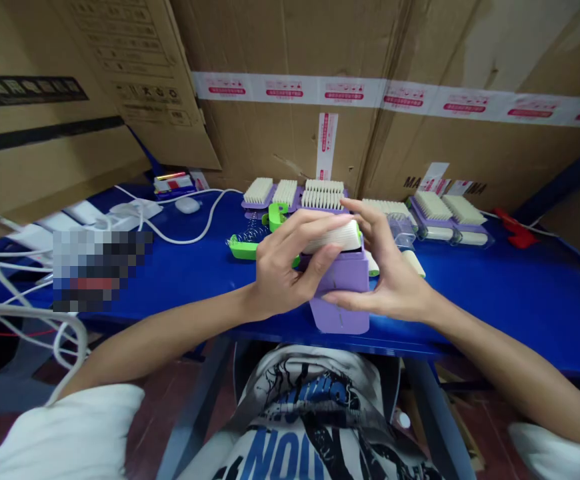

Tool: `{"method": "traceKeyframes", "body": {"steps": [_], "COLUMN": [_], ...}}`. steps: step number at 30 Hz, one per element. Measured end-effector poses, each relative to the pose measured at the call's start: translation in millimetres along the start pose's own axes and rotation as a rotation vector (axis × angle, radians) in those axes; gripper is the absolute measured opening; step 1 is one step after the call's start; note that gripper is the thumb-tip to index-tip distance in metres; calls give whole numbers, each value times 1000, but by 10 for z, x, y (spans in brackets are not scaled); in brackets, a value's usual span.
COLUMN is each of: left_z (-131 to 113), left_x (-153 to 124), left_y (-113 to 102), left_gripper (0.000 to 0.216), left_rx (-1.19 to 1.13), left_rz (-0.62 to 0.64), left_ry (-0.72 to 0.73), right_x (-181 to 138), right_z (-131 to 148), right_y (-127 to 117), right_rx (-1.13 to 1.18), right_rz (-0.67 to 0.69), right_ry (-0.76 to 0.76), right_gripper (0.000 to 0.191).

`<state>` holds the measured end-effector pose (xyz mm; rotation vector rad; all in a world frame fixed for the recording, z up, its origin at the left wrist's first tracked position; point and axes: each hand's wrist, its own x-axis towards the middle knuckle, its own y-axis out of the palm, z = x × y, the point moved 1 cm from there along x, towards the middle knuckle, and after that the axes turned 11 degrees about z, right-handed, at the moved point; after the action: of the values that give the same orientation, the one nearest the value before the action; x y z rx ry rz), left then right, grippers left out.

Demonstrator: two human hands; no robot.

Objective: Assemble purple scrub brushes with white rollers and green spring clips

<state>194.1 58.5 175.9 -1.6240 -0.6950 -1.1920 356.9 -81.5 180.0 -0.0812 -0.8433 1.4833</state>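
Note:
In front of me, above the table's near edge, both hands hold a purple piece with a cream ribbed block (343, 237) at its top. Its flat purple panel (341, 320) hangs down past the edge. My left hand (295, 257) is closed over the left of the block, fingers on top and thumb across its front. My right hand (390, 280) grips the right side, its thumb on the purple front and fingers reaching up behind. Bright green parts (245, 250) lie just behind my left hand, beside a wire coil. The block's far side is hidden.
Purple-backed pieces with cream bristle-like rows (323, 193) line the back of the blue table (495, 300), with more at right (433, 207). White cables (205, 233) and a white power strip (135, 208) lie left. A red object (517, 230) rests far right. Cardboard (290, 147) stands behind.

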Motion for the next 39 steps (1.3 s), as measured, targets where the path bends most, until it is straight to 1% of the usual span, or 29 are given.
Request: {"method": "traceKeyframes", "body": {"steps": [1,2,3,5,7,10,12,14,16,17,19,21,23,24,25,26,28,30,32,34,36,37,39], "left_z": [10,30,61,158,292,545,757,1015,1300,1437,1654,1738,1649,1542,1403,1239,889,590,411,363,410,451,533], "left_x": [-2,0,5,20,34,44,36,12,-25,-44,-73,-76,-42,-13,20,53,95,88,43,-9,-42,-49,-48], "left_y": [-19,-40,-60,-83,-70,-18,-25,-101,-237,-312,-437,-498,-490,-468,-439,-404,-324,-233,-147,-80,-44,-37,-39], "left_gripper": [28,28,28,33,38,44,51,55,53,52,49,47,46,47,49,51,53,50,59,63,57,52,43], "left_rx": [4,-6,-28,-103,-199,-334,-414,-473,-495,-495,-509,-549,-573,-555,-511,-440,-265,-142,-21,105,178,171,85], "left_rz": [-6,-29,-66,-162,-227,-235,-251,-294,-340,-353,-339,-326,-302,-272,-232,-185,-83,39,130,157,154,160,199], "left_ry": [-38,-90,-151,-269,-349,-418,-458,-501,-538,-558,-633,-731,-781,-762,-706,-613,-383,-157,18,106,120,118,121], "right_x": [-25,-47,-64,-78,-66,-26,2,24,36,38,35,31,36,44,54,67,90,107,111,102,84,74,57], "right_z": [-23,-48,-72,-108,-123,-124,-123,-127,-131,-131,-122,-101,-77,-65,-53,-42,-21,-8,-10,-31,-62,-78,-110], "right_y": [27,61,101,183,235,209,137,58,-13,-51,-148,-281,-425,-486,-528,-547,-500,-363,-202,-84,-41,-45,-82], "right_rx": [105,238,377,591,676,698,683,655,629,611,555,498,466,453,436,414,366,335,309,283,258,251,248], "right_rz": [56,117,169,209,157,48,13,13,0,-28,-113,-177,-207,-220,-232,-247,-275,-279,-273,-252,-216,-199,-178], "right_ry": [64,124,173,216,230,305,370,418,443,439,390,310,242,222,211,204,186,146,96,78,102,117,134], "right_gripper": [134,141,142,136,127,118,117,118,121,122,122,124,131,136,142,148,160,171,176,178,176,174,172]}}
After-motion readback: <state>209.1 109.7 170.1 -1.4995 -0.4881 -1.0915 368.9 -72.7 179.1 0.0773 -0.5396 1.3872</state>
